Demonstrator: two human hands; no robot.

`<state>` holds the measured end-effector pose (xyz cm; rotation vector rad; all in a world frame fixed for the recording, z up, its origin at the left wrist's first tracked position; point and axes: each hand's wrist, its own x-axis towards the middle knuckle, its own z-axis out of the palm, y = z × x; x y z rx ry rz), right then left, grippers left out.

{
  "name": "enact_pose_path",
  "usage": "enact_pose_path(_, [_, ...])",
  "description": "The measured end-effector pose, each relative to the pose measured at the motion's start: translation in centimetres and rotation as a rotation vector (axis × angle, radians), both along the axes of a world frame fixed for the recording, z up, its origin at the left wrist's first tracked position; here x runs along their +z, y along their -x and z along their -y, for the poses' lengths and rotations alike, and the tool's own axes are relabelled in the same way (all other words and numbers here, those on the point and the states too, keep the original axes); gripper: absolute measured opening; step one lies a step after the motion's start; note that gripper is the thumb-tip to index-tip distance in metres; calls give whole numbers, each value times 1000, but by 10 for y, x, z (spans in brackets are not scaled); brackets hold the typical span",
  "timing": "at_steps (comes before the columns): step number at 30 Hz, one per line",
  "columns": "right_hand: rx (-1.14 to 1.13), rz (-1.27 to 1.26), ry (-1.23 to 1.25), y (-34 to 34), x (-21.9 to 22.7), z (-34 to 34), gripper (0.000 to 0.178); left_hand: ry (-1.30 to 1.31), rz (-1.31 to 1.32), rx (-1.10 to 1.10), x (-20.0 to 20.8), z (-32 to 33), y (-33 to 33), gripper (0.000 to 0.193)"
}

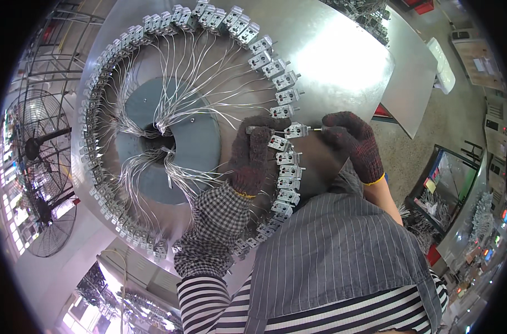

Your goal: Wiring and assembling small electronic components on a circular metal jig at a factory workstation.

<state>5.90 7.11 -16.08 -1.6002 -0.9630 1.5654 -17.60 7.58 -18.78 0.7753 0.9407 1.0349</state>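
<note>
My left hand (252,147), in a dark knitted glove, reaches over the inner side of a ring of small metal switch-like units. Its fingers are closed around the inner end of one silver metal unit (296,130). My right hand (353,139), gloved alike, is outside the ring with thumb and fingers pinched together. A thin pale rod (316,129) spans from the unit's outer end to these fingertips; the fingers hide the rest of it. Neighbouring metal units (288,158) stand close below the held one.
Bundles of thin silvery wires (178,106) run from the units to a grey disc (206,139) with a central hole. A shiny metal table (342,33) carries a heap of metal parts (362,16) at the far side. Large fans (53,161) stand at left.
</note>
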Motion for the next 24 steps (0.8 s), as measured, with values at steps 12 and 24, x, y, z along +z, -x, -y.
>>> enact_pose_path(12, [31, -40, -26, -3, -5, 1, 22, 20, 365, 47, 2, 2, 0, 40])
enact_pose_path(24, [-24, -27, -23, 7, -3, 0, 25, -119, 309, 26, -11, 2, 3, 39])
